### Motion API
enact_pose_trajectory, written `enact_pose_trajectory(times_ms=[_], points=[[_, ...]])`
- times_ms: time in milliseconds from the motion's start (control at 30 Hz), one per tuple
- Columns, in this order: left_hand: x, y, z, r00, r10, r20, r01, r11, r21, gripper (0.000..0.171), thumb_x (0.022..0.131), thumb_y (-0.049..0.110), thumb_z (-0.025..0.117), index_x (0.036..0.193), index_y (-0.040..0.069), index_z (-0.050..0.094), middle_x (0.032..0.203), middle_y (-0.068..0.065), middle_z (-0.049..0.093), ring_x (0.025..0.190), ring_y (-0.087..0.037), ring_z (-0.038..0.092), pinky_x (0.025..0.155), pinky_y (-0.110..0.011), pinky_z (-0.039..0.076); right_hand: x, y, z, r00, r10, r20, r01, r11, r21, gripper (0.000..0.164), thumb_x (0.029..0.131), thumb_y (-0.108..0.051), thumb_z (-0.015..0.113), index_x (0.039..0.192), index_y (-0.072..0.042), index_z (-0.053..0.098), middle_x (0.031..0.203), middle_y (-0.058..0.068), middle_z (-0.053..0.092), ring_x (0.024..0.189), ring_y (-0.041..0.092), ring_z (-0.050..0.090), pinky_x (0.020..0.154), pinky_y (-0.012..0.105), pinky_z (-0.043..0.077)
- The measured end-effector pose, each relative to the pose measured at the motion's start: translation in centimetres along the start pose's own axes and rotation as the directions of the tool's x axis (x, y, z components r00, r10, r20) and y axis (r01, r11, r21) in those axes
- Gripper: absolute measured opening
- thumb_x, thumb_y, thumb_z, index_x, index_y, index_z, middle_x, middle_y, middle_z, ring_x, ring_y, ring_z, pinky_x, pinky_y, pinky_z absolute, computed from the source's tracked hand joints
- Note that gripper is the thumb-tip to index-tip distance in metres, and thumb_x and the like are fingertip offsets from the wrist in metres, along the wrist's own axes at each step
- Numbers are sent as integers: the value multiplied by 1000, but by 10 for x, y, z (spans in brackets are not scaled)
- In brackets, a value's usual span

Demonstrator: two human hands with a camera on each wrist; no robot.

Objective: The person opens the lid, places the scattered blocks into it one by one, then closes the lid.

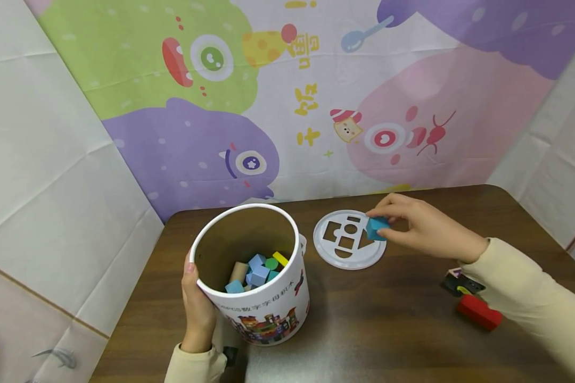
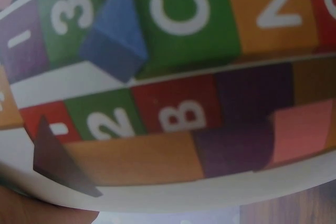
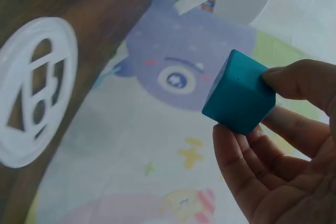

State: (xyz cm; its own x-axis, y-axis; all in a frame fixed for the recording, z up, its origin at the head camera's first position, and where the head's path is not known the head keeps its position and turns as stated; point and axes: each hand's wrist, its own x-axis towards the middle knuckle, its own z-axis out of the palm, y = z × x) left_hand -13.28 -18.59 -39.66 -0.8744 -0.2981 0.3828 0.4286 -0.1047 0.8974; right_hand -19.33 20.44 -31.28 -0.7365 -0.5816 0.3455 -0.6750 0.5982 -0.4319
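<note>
A white bucket [image 1: 268,314] with printed letters and pictures stands open-topped on the table, several wooden blocks [image 1: 259,275] lying at its bottom. My left hand [image 1: 198,311] grips the bucket's left side, with a digit up at the rim; its other fingers are largely hidden. In the left wrist view the bucket's printed wall [image 2: 173,114] fills nearly everything. Between thumb and fingers, my right hand [image 1: 414,223] pinches a teal-blue cube [image 3: 241,93]. It holds the cube above the right edge of a round white lid [image 1: 323,252] with shaped cut-outs, which lies flat.
A red block [image 1: 479,313] lies on the brown table [image 1: 364,330] near the right forearm. Beside it is a small dark object [image 1: 460,282], partly covered by the sleeve. A cartoon-printed cloth [image 1: 306,170] hangs behind the table, and pale walls stand at both sides.
</note>
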Motion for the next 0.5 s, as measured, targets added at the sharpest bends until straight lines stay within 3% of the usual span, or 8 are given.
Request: enact_pose_trajectory(times_ms=[300, 500], points=[[0, 0, 0, 1000, -8, -8, 8, 1000, 1, 56, 103, 39, 25, 148, 8, 38, 135, 0, 52, 127, -17, 47, 105, -29, 40, 36, -31, 2, 996, -66, 62, 66, 998, 7, 36, 89, -16, 72, 124, -12, 67, 110, -5, 61, 88, 7, 55, 73, 23, 50], [0, 0, 0, 1000, 11, -1, -11, 1000, 2, 55, 103, 38, 24, 145, 8, 41, 133, -2, 53, 125, -18, 49, 103, -29, 41, 62, -49, 7, 985, -158, 71, 156, 987, 30, 36, 90, -17, 70, 124, -8, 67, 112, -1, 62, 94, 9, 56, 81, 28, 52]])
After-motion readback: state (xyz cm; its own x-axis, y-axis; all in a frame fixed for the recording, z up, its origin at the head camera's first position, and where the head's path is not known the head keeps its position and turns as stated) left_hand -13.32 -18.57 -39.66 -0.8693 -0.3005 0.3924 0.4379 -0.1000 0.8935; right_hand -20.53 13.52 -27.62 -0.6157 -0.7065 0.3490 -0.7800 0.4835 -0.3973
